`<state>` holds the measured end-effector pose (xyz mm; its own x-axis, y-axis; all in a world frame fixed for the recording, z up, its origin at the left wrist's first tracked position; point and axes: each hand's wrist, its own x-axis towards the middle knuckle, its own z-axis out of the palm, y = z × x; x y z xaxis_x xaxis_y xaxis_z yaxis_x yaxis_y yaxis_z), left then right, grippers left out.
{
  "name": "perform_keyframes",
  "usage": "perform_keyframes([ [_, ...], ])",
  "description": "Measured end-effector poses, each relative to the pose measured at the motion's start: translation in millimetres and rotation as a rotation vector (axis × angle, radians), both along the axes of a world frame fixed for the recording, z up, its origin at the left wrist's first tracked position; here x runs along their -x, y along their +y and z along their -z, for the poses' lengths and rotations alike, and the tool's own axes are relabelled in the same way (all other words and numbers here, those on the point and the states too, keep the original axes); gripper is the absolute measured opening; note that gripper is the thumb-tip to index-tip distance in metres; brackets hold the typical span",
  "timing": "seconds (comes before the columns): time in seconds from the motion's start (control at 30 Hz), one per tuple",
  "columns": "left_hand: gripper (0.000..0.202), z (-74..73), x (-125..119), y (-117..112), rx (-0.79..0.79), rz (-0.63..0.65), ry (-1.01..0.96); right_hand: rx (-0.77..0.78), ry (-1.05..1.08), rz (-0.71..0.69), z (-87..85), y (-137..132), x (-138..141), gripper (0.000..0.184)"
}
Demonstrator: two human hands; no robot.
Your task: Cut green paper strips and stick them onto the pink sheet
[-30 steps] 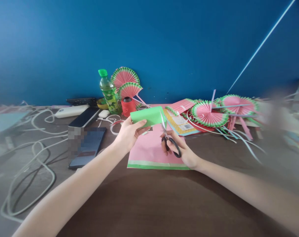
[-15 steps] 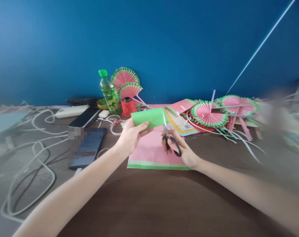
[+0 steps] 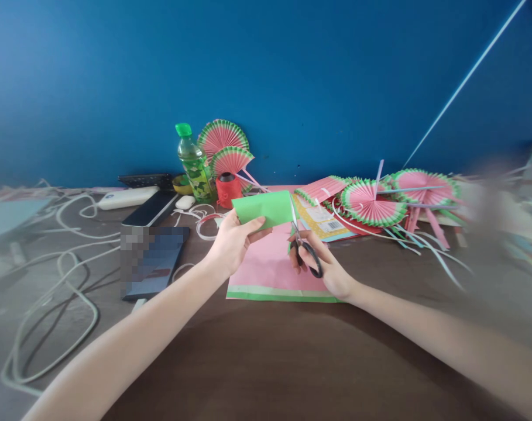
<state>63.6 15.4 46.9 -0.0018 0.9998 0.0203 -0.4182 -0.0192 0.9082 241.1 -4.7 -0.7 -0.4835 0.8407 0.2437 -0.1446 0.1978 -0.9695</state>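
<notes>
Left hand (image 3: 231,244) pinched green paper (image 3: 263,209) between thumb and fingers, right hand (image 3: 325,266) gripped black-handled scissors (image 3: 304,248), blades at the paper's right edge, above pink sheet (image 3: 270,270)

The left hand (image 3: 231,241) pinches a folded green paper (image 3: 266,209) by its lower left edge, held up above a pink sheet (image 3: 266,269) that lies flat on the table (image 3: 292,362) beneath both hands. The right hand (image 3: 325,266) grips black-handled scissors (image 3: 303,245), their blades at the green paper's right edge. Beyond the hands stand a green-capped bottle (image 3: 192,161) and pleated paper fans (image 3: 224,146).
</notes>
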Motion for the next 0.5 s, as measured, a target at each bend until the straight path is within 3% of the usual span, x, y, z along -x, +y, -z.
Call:
perform_keyframes([
  [0.5, 0.027, -0.3, 0.4, -0.3, -0.014, -0.001, 0.0, 0.036, -0.036, 0.095, -2.5, 1.0, -0.9, 0.03],
])
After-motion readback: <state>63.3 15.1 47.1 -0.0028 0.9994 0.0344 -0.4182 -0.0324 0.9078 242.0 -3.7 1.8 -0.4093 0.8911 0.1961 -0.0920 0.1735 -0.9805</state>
